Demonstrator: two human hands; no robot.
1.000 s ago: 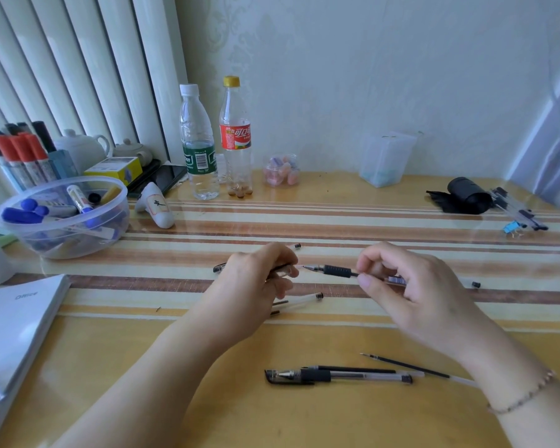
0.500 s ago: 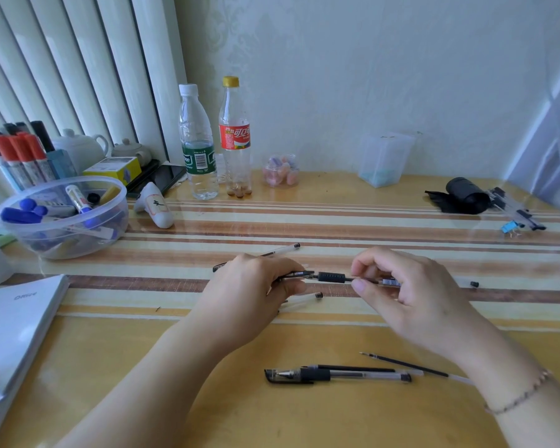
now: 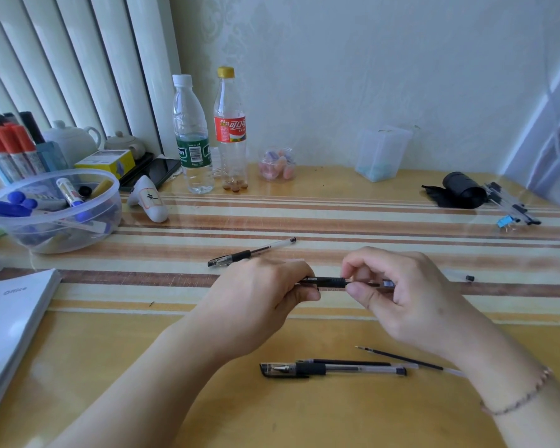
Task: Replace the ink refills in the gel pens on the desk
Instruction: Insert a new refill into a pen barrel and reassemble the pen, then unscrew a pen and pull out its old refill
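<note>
A gel pen (image 3: 332,281) with a black grip is held level above the desk between both hands. My left hand (image 3: 259,302) is closed over its tip end, where a black cap now covers the point. My right hand (image 3: 401,299) pinches the clear barrel just behind the grip. A capped gel pen (image 3: 332,370) lies near the front, with a loose black refill (image 3: 404,358) to its right. Another capped pen (image 3: 251,252) lies beyond my left hand.
A clear bowl of markers (image 3: 54,211) stands at the left, with a paper stack (image 3: 10,321) in front of it. Two bottles (image 3: 207,134) stand at the back by the wall. A black roll (image 3: 459,190) and more pens (image 3: 511,205) lie at the right.
My left hand has closed the gap to the pen's tip, and the black cap it held now sits over the point. The bare metal tip no longer shows.
</note>
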